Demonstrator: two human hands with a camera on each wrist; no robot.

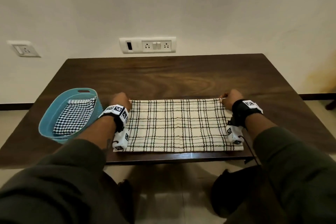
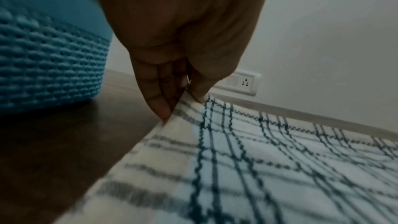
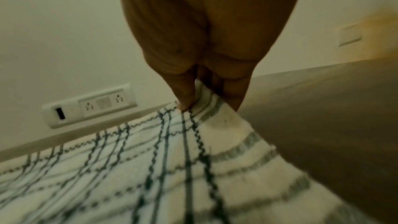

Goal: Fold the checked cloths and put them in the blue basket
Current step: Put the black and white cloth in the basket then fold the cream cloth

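A cream cloth with dark checked lines [image 1: 177, 125] [image 2: 269, 168] [image 3: 120, 168] lies flat along the near edge of the dark wooden table [image 1: 163, 76]. My left hand [image 1: 121, 101] [image 2: 183, 101] pinches its far left corner between thumb and fingers. At the far right corner my right hand [image 1: 230, 98] [image 3: 204, 101] pinches the cloth the same way. The blue basket [image 1: 52, 111] [image 2: 43, 57] stands at the left, close beside my left hand. A folded black-and-white checked cloth [image 1: 74, 114] lies inside it.
The table's far half is bare wood up to the wall. A socket panel [image 1: 147, 45] [image 3: 90, 106] sits on the wall behind, and another switch plate [image 1: 24, 49] to the left. Floor shows below the table's near edge [image 1: 174, 158].
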